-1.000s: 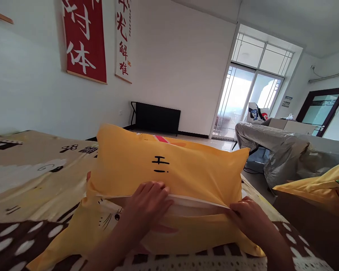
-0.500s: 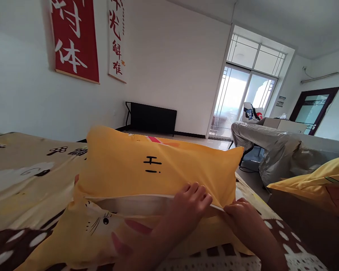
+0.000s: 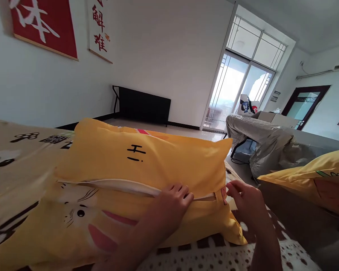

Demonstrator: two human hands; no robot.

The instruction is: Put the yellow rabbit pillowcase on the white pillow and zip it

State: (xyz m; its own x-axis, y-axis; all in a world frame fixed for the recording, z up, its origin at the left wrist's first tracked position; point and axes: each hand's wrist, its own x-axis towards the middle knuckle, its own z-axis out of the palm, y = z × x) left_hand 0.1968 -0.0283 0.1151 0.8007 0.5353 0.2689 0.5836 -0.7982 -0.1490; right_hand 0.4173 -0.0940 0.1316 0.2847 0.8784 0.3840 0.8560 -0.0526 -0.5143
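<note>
A yellow pillowcase [image 3: 169, 162] with a printed cartoon animal face lies across the bed in front of me. Its long opening runs sideways, and a white strip of the inner pillow or lining [image 3: 121, 184] shows in the gap. My left hand [image 3: 172, 203] lies over the opening right of its middle, fingers curled closed on the upper fabric edge. At the right end of the opening is my right hand [image 3: 245, 197], its thumb and fingers pinched together at the pillowcase's side edge. The fingertips there are small, and the exact bit of cloth between them is partly hidden.
A patterned bedspread [image 3: 25, 165] lies beneath the pillowcase. At right is another yellow pillow [image 3: 322, 177]. Beyond it stands furniture under grey plastic sheeting [image 3: 268, 146]. A black folded panel [image 3: 142, 105] leans by the far wall, left of a glass door [image 3: 234, 90].
My right hand has shifted from the opening's edge to the pillowcase's right side edge. My left hand stays on the opening, which looks narrower at the right. The camera view has tilted and shifted.
</note>
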